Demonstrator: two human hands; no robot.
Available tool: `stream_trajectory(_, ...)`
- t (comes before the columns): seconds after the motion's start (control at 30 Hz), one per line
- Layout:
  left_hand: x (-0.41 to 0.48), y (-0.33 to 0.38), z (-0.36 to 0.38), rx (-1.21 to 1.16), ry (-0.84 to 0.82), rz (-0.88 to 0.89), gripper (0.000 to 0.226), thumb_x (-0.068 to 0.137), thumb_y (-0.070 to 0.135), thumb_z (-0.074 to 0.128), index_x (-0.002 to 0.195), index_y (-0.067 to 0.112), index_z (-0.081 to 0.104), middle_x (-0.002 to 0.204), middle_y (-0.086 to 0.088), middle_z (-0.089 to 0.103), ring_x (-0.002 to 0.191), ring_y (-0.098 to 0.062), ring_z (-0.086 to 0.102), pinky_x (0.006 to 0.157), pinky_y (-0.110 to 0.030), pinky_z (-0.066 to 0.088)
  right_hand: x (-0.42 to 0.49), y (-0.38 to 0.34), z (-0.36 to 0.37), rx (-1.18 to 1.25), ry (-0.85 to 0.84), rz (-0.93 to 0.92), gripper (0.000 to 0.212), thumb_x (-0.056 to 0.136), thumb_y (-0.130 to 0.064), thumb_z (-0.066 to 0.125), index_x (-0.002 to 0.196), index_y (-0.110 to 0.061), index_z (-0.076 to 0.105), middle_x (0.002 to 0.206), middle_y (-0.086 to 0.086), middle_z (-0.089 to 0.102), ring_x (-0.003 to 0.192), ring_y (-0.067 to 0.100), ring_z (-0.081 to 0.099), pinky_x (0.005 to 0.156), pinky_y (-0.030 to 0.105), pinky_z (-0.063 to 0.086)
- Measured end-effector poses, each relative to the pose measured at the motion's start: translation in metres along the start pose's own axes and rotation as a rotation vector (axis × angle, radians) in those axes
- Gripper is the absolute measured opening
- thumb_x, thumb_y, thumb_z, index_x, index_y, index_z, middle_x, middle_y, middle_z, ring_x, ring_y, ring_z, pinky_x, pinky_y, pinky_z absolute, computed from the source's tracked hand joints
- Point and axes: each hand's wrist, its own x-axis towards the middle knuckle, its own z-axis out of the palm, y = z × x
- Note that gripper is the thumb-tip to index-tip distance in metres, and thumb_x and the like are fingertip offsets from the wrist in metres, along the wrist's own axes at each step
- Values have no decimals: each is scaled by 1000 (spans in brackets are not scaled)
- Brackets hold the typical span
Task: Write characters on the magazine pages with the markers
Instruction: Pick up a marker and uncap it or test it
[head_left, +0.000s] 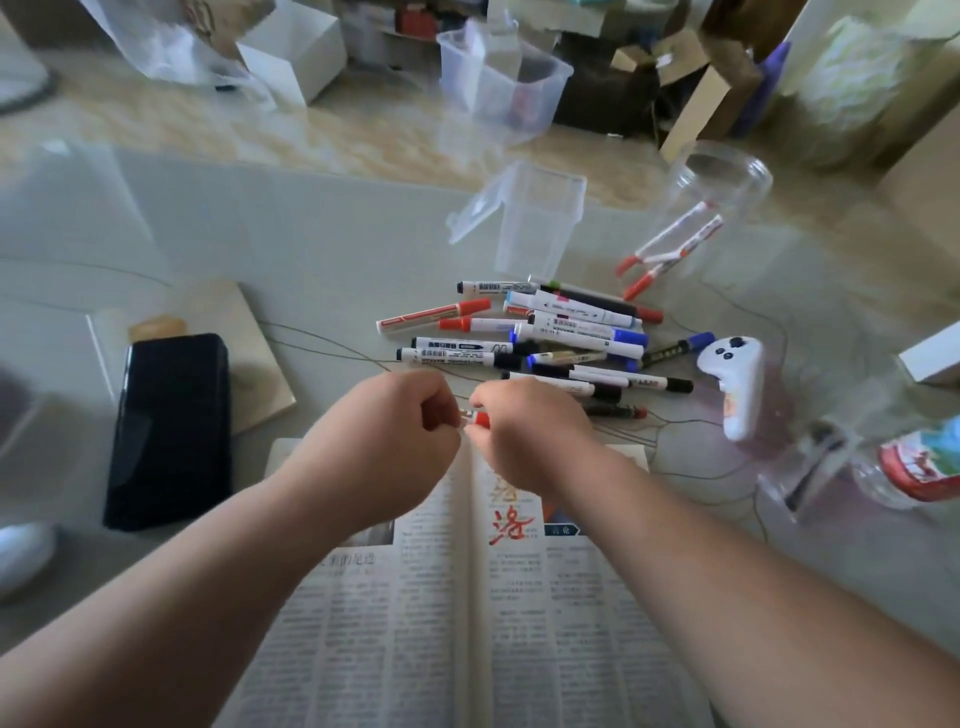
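Grips (387, 434) (524, 428) on red marker (480, 419); markers (670, 249) in jar (750, 179)

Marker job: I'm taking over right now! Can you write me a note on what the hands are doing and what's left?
Left hand and right hand: both pinch one red marker between them, over the top edge of the magazine.
Magazine: open flat in front; spare markers piled beyond it.
Done: red characters on the right page, possibly printed.
Left: probably uncap or cap, then write on the pages.
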Motion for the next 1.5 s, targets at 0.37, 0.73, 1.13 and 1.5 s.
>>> stream_trajectory(0.37,-12,11,4,24,-68,34,13,90,31,61,77,32,61,73,15,64,64,-3,57,55,-20,44,-56,17,-63,657,62,333,8,82,-15,62,76,-9,60,61,2,69,58,17,66,55,31,53)
stream_trajectory(0.73,-66,38,55,-198,-516,260,16,99,40,51,85,32,52,89,21,64,76,0,62,71,-22,51,-166,26,-42,1098,-22,181,11,87,-22,75,81,-14,69,58,-5,62,54,5,55,55,18,42)
stream_trajectory(1.13,-68,53,81,-265,-566,247,40,99,58,41,101,23,60,97,9,68,91,-8,63,83,-33,50,-180,49,-27,1553,-115,294,16,82,-27,72,70,-20,64,53,8,49,45,15,38,43,23,28)
stream_trajectory(1.5,-56,38,77,-416,-730,11,67,66,88,46,120,49,47,67,19,60,59,2,52,62,-18,39,-161,81,-36,1381,204,204,11,74,-22,72,67,-16,67,48,9,50,41,11,42,43,15,34)
